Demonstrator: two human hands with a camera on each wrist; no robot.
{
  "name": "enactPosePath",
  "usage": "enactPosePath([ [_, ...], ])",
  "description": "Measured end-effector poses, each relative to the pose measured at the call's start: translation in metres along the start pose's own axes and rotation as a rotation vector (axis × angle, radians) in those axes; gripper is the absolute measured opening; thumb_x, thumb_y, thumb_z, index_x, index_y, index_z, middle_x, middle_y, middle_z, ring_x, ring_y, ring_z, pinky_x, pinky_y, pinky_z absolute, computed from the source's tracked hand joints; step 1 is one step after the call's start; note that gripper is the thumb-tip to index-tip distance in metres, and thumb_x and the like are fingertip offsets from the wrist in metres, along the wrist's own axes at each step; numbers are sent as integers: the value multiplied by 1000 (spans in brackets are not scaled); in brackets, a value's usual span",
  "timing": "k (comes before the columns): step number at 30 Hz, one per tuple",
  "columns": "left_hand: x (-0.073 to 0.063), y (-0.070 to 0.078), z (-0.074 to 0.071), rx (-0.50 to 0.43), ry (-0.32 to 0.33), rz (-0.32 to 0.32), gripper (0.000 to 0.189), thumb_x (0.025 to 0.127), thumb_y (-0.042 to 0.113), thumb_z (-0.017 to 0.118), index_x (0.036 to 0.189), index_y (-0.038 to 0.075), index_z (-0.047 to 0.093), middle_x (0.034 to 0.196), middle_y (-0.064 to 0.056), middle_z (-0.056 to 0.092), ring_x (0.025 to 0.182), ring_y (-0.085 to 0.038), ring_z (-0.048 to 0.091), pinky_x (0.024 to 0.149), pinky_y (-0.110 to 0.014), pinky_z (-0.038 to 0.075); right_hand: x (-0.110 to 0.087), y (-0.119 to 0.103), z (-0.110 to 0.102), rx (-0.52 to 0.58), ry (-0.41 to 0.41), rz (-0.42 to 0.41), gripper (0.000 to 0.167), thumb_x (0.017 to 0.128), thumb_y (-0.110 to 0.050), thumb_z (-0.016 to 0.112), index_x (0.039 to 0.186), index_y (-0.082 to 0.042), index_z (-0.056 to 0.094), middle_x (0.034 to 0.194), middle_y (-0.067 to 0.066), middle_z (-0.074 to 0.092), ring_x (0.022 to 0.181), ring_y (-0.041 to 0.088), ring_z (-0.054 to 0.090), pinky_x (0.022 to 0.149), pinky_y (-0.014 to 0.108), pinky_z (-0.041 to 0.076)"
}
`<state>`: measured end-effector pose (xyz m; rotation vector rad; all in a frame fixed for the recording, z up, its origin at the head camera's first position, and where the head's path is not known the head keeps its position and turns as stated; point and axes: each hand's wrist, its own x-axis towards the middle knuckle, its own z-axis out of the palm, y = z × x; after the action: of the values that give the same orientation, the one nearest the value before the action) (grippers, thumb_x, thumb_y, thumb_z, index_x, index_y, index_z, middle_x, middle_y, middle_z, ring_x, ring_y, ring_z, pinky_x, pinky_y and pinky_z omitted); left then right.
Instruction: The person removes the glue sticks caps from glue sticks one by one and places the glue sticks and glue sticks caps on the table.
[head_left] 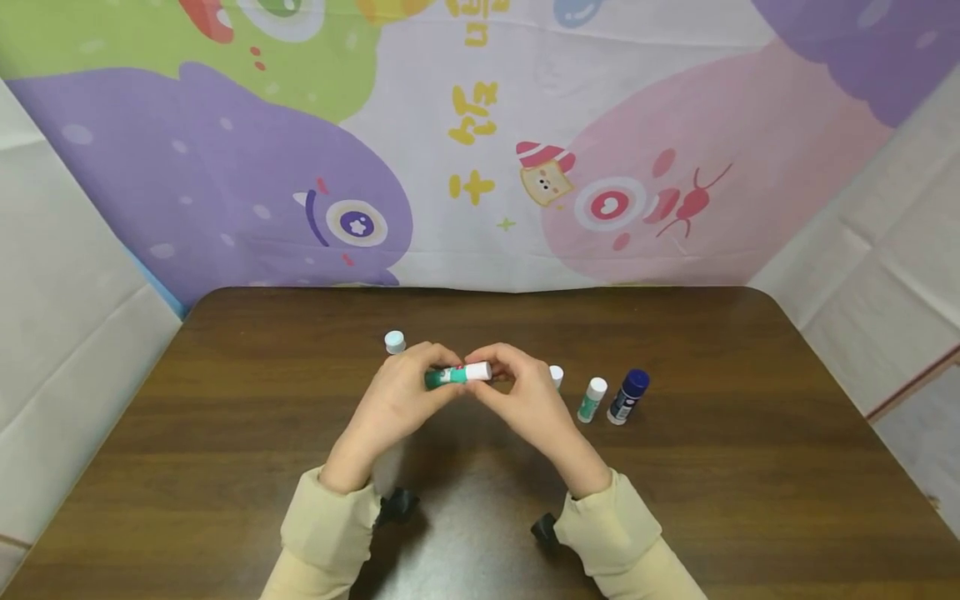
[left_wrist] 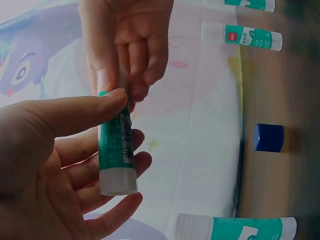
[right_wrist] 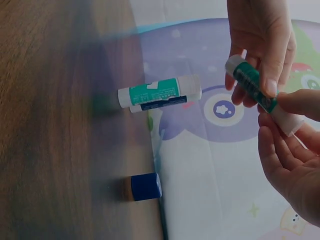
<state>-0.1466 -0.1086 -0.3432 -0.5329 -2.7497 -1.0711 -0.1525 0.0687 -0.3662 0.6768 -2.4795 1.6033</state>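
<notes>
A green-and-white glue stick (head_left: 454,375) is held level between both hands above the table. My left hand (head_left: 401,387) grips its green body, with the thumb (left_wrist: 107,105) lying across the label; the white base (left_wrist: 118,181) sticks out below. At the opposite end, my right hand (head_left: 525,392) pinches the glue stick near its white cap (right_wrist: 288,120) between thumb and fingers. The cap covers that end, so any glue is out of sight.
Right of the hands stand a green glue stick (head_left: 591,402) and a navy glue stick (head_left: 628,397). A white top (head_left: 556,374) is partly hidden behind my right hand. A white-topped item (head_left: 394,341) stands beyond my left hand. A blue cap (left_wrist: 268,138) appears in both wrist views.
</notes>
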Motion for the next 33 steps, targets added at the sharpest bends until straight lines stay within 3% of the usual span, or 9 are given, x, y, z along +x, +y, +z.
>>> enactPosePath([
  [8,-3,3,-8,29,10,14,17,74,23,75,89,17,68,88,7,62,79,-10,57,72,-30,45,-3,-3,2,-57,-24,-48,20,81,-20,68,99,-17,61,90,-6,63,78,5,60,72,27,50],
  [15,-4,7,-9,19,3,19,18,76,27,73,90,18,68,89,8,61,78,-10,56,73,-29,44,-2,-6,-3,-10,-34,-4,22,80,-17,69,99,-10,62,94,2,66,81,15,62,75,36,51],
  [22,-4,8,-13,9,-2,47,18,76,28,72,91,19,68,88,8,61,76,-9,55,71,-28,44,-4,-28,-14,-28,-64,-26,19,82,-14,67,99,-8,62,94,2,66,83,14,62,76,29,50],
  [26,-4,8,-15,8,-7,62,18,77,28,72,92,19,68,87,8,61,77,-8,56,71,-28,44,-5,-40,-17,-35,-80,-22,19,81,-9,66,99,-4,62,93,6,66,83,17,62,76,33,51],
  [33,-5,7,-14,3,-26,60,17,77,27,72,93,19,68,88,9,62,76,-8,55,70,-28,43,-2,-10,-13,-50,-91,-33,20,82,-19,67,100,-12,63,93,0,66,83,12,61,77,31,50],
])
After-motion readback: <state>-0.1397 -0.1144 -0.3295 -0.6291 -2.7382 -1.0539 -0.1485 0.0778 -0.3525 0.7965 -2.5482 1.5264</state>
